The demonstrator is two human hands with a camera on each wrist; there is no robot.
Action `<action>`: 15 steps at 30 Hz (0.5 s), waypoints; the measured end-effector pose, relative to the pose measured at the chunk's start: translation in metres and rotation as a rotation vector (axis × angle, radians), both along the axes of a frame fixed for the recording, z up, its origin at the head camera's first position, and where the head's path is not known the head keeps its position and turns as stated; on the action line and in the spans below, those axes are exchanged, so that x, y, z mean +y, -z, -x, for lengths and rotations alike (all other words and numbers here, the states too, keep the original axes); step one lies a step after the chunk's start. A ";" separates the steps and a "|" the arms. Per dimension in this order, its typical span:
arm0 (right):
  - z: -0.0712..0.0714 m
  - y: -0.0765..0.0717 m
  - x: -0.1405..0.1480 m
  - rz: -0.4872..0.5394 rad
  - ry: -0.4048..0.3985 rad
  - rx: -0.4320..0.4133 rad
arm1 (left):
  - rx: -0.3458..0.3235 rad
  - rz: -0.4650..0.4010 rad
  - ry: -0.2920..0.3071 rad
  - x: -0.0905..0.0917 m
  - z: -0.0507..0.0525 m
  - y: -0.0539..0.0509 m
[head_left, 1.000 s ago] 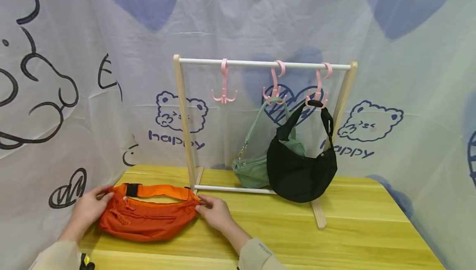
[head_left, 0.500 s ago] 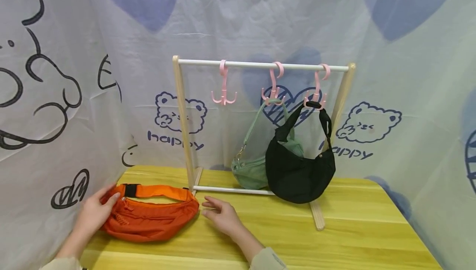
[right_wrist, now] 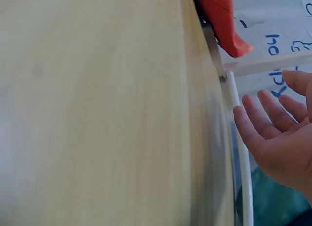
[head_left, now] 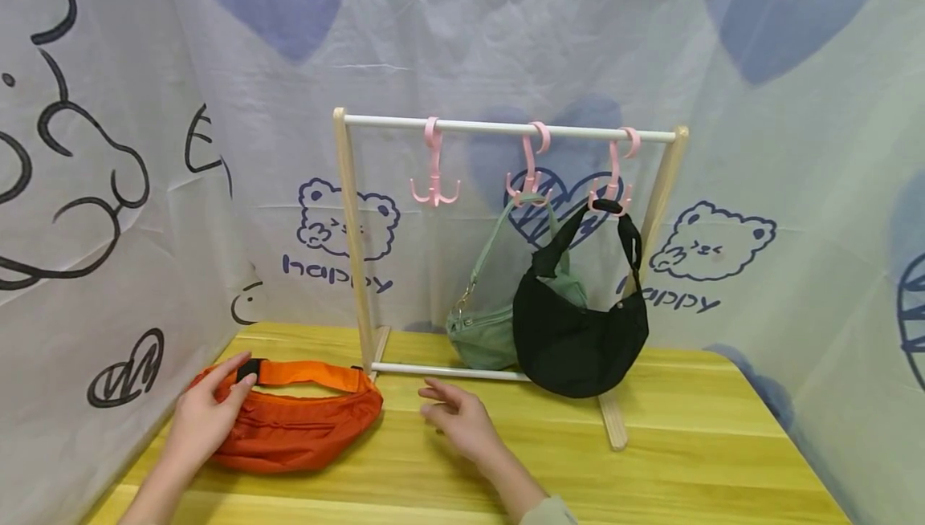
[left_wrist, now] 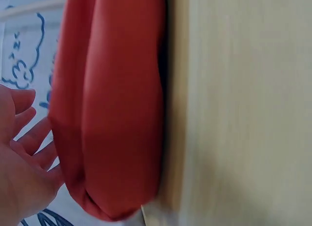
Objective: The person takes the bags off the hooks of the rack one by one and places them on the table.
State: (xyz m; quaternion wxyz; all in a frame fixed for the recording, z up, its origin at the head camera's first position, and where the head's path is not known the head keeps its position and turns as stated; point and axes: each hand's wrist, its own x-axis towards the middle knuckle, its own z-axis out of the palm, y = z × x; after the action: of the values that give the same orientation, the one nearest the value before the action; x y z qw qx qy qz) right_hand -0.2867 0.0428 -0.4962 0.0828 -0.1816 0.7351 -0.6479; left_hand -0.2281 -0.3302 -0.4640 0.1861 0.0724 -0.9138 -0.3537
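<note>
An orange-red waist bag lies on the table at the left, its orange strap along the top and a black buckle at the strap's left. Over the bag's left end is my left hand, fingers loosely extended beside the buckle. The left wrist view has that hand alongside the red fabric, thumb apart from the fingers; whether the fingertips touch it I cannot tell. My right hand hovers to the right of the bag, fingers spread and holding nothing, as the right wrist view also gives it.
Behind stands a rack with a white top rail. Pink hooks hang from it: the left hook bare, the others bearing a green bag and a black bag. The lower bar runs just beyond my right hand.
My right hand has let go of the waist bag's right end and moved right. The left hand has slid from the bag's left edge rightward toward the buckle. The bag has barely shifted.
</note>
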 end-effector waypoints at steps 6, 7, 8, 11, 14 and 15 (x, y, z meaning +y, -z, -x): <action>-0.001 -0.010 0.022 -0.005 0.015 0.043 | 0.066 -0.005 0.032 0.023 -0.003 -0.009; -0.001 -0.011 0.025 -0.002 0.018 0.059 | 0.068 -0.012 0.038 0.027 -0.003 -0.011; -0.001 -0.013 0.029 -0.001 0.023 0.079 | 0.070 -0.024 0.046 0.030 -0.003 -0.013; -0.001 -0.018 0.039 0.003 0.038 0.126 | 0.096 -0.031 0.063 0.041 -0.003 -0.017; -0.001 -0.023 0.049 0.013 0.062 0.155 | 0.129 -0.043 0.084 0.050 -0.001 -0.019; -0.001 -0.025 0.051 0.014 0.071 0.160 | 0.139 -0.049 0.092 0.053 0.000 -0.020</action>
State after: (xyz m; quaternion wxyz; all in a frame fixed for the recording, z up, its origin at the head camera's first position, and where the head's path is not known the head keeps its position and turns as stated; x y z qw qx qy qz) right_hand -0.2852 0.0942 -0.4708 -0.0006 -0.2070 0.7409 -0.6390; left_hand -0.2279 -0.2768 -0.4444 0.2310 0.0101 -0.8921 -0.3882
